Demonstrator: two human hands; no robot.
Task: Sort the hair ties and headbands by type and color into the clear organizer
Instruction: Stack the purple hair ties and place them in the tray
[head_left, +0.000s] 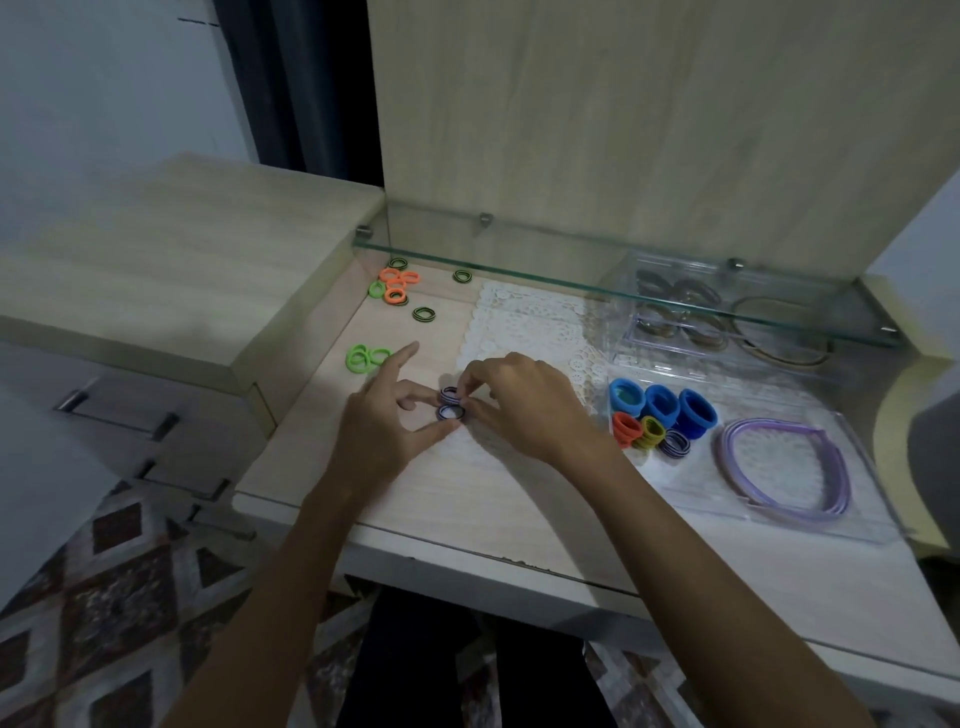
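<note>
Both hands meet over the desk's middle on purple-and-white striped hair ties (451, 404). My left hand (384, 421) pinches the lower tie between thumb and a finger, index finger pointing away. My right hand (511, 402) pinches the upper tie with its fingertips. The clear organizer (852, 519) lies at the right; it holds blue ties (662, 405), orange ties (626, 428), yellow-green ties (652, 431), striped purple ties (675, 442) and purple headbands (784, 467). Loose green ties (363, 357), orange ties (397, 283) and green-black striped ties (423, 313) lie at the left back.
A glass shelf (571, 270) juts out over the desk's back, above a second clear tray (675, 343) with brownish ties and thin hoops (779, 332). A white lace mat (524, 332) covers the middle. A raised drawer unit (156, 260) stands left.
</note>
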